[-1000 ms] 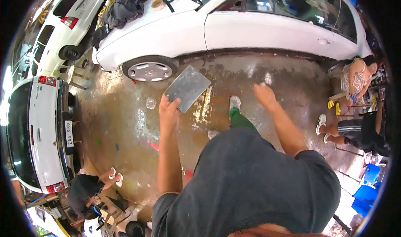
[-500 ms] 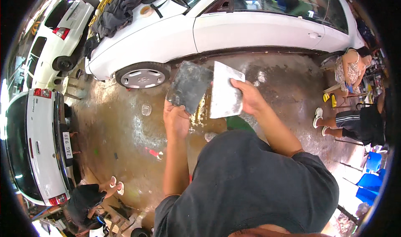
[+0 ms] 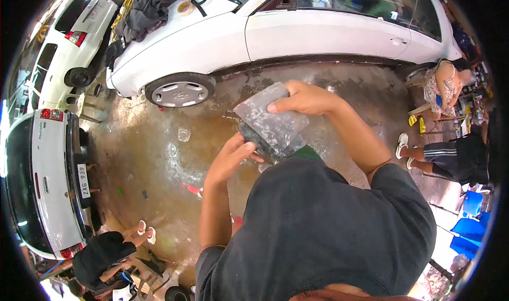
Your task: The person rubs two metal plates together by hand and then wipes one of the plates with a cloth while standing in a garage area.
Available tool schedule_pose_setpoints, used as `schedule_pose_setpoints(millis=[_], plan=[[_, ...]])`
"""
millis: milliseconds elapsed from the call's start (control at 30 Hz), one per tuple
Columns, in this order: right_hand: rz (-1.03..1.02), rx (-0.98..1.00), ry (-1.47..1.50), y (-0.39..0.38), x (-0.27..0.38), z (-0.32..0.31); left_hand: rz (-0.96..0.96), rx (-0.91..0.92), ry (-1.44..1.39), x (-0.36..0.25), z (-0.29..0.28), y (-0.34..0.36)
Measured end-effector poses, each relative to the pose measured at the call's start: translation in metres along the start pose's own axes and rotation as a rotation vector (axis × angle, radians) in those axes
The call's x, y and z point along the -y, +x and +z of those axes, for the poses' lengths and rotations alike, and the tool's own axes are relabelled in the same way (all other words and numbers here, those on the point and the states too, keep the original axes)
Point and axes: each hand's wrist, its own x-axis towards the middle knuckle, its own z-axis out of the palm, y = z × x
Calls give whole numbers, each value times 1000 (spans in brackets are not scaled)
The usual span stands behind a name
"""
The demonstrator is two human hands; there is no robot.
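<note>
My right hand point(image 3: 307, 98) is closed on a grey, white-smudged flat sheet point(image 3: 270, 120), thumb across its top face. Beneath that lies a dark speckled sheet point(image 3: 250, 135), pinched in my left hand point(image 3: 233, 155) at its lower left side. The two sheets overlap in front of my chest, the upper one covering much of the lower; whether they touch I cannot tell.
A white car point(image 3: 323, 38) with a dark bundle point(image 3: 148, 15) on its front stands ahead. White vehicles point(image 3: 47, 179) line the left. A seated person point(image 3: 444, 89) and another person in shorts point(image 3: 456, 158) are at right; another person point(image 3: 101, 258) is at lower left beside wooden furniture point(image 3: 143, 280).
A second sheet appeared in my right hand half a second ago, beside the dark one. It has since tilted over the dark sheet, while my left hand has moved lower.
</note>
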Motion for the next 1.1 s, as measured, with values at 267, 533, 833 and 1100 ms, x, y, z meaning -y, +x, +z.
schedule_pose_setpoints(millis=[267,533,833,1100], plan=[[-65,-483,375,-10,-12,9,51,-394,-23,7,-2,9],[-59,-578,370,-15,-57,67,168,-448,127,-1,25,15],[-79,-508,132,-19,-73,67,187,-386,429,19,15,23],[-151,-353,-48,-16,-64,51,-64,-186,395,15,3,24]])
